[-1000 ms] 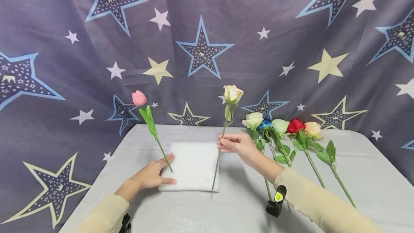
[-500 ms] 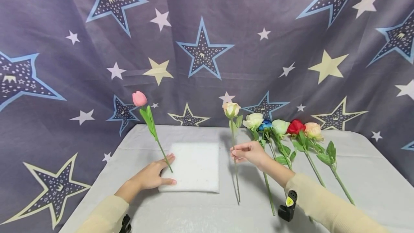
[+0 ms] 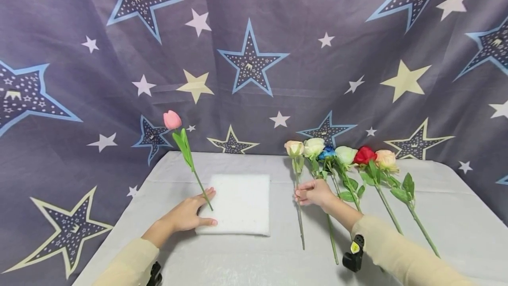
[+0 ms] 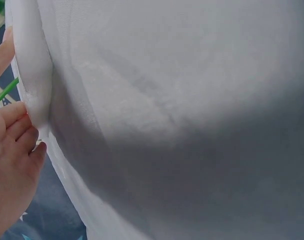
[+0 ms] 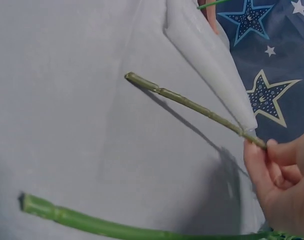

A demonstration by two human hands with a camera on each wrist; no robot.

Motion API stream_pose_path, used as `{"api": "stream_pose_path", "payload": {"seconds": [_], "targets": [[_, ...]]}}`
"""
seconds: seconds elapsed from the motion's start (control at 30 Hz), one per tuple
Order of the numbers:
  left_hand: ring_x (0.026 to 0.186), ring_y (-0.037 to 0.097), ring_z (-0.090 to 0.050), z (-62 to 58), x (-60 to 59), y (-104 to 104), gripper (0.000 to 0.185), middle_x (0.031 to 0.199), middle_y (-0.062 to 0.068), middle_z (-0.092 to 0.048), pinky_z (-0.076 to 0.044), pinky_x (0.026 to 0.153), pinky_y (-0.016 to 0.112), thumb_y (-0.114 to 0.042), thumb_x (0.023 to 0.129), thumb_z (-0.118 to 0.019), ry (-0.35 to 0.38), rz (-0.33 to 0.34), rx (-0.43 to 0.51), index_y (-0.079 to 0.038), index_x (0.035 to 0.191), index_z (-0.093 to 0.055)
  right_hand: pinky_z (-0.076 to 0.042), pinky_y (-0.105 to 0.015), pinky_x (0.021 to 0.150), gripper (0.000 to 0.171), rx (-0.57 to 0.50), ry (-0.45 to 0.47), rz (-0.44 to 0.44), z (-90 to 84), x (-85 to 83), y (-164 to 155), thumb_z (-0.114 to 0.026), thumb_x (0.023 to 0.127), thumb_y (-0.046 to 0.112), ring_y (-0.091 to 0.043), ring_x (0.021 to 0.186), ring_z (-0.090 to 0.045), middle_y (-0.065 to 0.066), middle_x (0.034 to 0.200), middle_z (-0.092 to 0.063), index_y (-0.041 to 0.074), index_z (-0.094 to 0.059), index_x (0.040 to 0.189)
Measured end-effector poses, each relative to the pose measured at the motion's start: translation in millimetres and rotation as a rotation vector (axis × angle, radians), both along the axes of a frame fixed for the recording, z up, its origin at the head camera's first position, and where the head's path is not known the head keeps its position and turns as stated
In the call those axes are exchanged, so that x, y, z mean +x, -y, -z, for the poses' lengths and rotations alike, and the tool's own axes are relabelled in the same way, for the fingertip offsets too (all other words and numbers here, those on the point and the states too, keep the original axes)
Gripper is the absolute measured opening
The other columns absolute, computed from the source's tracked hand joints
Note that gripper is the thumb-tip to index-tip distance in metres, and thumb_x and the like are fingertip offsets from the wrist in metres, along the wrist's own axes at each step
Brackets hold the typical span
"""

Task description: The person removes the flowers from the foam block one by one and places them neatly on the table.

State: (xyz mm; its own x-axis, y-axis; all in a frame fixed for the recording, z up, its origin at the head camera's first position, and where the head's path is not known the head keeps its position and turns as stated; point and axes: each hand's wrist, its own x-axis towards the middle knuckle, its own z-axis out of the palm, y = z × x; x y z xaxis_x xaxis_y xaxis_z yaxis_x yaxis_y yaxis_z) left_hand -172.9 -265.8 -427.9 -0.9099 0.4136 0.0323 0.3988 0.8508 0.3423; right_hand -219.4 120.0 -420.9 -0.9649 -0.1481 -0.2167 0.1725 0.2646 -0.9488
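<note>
My right hand (image 3: 314, 193) pinches the thin stem of a pale cream-pink rose (image 3: 294, 148), low over the table right of the foam. In the right wrist view the brownish-green rose stem (image 5: 192, 104) runs from my fingertips and casts a shadow on the cloth. A white foam block (image 3: 242, 204) lies flat mid-table. My left hand (image 3: 185, 214) rests on its left side, thumb and fingers spread. Between them a pink tulip (image 3: 172, 119) stands tilted, its green stem's lower end at the foam. The left wrist view shows my left hand (image 4: 17, 160) at the foam edge.
Right of my right hand lie several roses in a row: a white rose (image 3: 314, 147), a blue rose (image 3: 327, 152), a pale green rose (image 3: 345, 154), a red rose (image 3: 365, 155) and a peach rose (image 3: 386, 159). A star-patterned curtain (image 3: 254, 114) hangs behind the cloth-covered table (image 3: 238, 259).
My right hand has carried the rose from over the foam's right edge to the right and lowered it to beside the other roses. My left hand and the tulip have stayed in place.
</note>
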Motion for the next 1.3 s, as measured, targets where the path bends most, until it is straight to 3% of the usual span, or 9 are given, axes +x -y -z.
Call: {"api": "stream_pose_path", "payload": {"seconds": [0.33, 0.8, 0.93, 1.03, 1.13, 1.3], "targets": [[0.138, 0.039, -0.041, -1.2, -0.5, -1.9, 0.091, 0.151, 0.019, -0.04, -0.034, 0.115, 0.053, -0.055, 0.078, -0.071, -0.016, 0.015, 0.0, 0.002, 0.142, -0.043, -0.063, -0.033, 0.067, 0.026, 0.067, 0.093, 0.138, 8.0, -6.5, -5.0, -0.065, 0.085, -0.005, -0.017, 0.062, -0.071, -0.021, 0.081, -0.074, -0.017, -0.062, 0.108], [0.137, 0.04, -0.042, -0.6, -0.3, -0.4, 0.091, 0.15, 0.02, -0.04, -0.035, 0.115, 0.054, -0.054, 0.078, -0.071, -0.022, 0.02, -0.012, 0.003, 0.142, -0.043, -0.063, -0.032, 0.074, 0.033, 0.107, 0.068, 0.148, -4.0, 0.5, -5.6, -0.065, 0.088, 0.003, -0.018, 0.072, -0.073, -0.028, 0.101, -0.07, -0.016, -0.061, 0.114], [0.137, 0.04, -0.042, -1.0, 0.8, -0.1, 0.09, 0.15, 0.02, -0.04, -0.034, 0.115, 0.053, -0.054, 0.078, -0.071, -0.021, 0.02, -0.011, 0.003, 0.142, -0.042, -0.059, -0.037, 0.086, 0.038, 0.211, 0.037, 0.121, -12.7, 7.0, -4.5, -0.066, 0.089, 0.013, -0.027, 0.091, -0.072, -0.026, 0.116, -0.066, -0.009, -0.061, 0.119], [0.137, 0.04, -0.042, -0.9, 0.9, 0.3, 0.09, 0.15, 0.02, -0.04, -0.034, 0.115, 0.053, -0.053, 0.078, -0.071, -0.025, 0.019, -0.009, 0.003, 0.142, -0.042, -0.051, -0.046, 0.1, 0.043, 0.275, 0.002, 0.09, -19.7, 9.9, -1.6, -0.064, 0.09, 0.02, -0.037, 0.113, -0.062, -0.025, 0.128, -0.06, -0.005, -0.059, 0.125], [0.137, 0.04, -0.042, -0.2, 0.6, 0.8, 0.091, 0.151, 0.02, -0.04, -0.034, 0.115, 0.053, -0.054, 0.078, -0.071, -0.025, 0.015, -0.008, 0.003, 0.142, -0.042, -0.046, -0.05, 0.105, 0.046, 0.264, -0.021, 0.078, -24.7, 9.5, 4.0, -0.064, 0.091, 0.021, -0.04, 0.122, -0.054, -0.023, 0.134, -0.057, -0.003, -0.057, 0.129], [0.138, 0.04, -0.041, 1.2, -0.1, 1.3, 0.092, 0.152, 0.018, -0.039, -0.034, 0.115, 0.054, -0.057, 0.078, -0.069, -0.012, 0.01, -0.013, 0.001, 0.144, -0.041, -0.048, -0.046, 0.105, 0.045, 0.177, -0.019, 0.074, -31.1, 6.5, 17.7, -0.064, 0.091, 0.019, -0.037, 0.123, -0.055, -0.021, 0.133, -0.059, -0.002, -0.056, 0.13]]}}
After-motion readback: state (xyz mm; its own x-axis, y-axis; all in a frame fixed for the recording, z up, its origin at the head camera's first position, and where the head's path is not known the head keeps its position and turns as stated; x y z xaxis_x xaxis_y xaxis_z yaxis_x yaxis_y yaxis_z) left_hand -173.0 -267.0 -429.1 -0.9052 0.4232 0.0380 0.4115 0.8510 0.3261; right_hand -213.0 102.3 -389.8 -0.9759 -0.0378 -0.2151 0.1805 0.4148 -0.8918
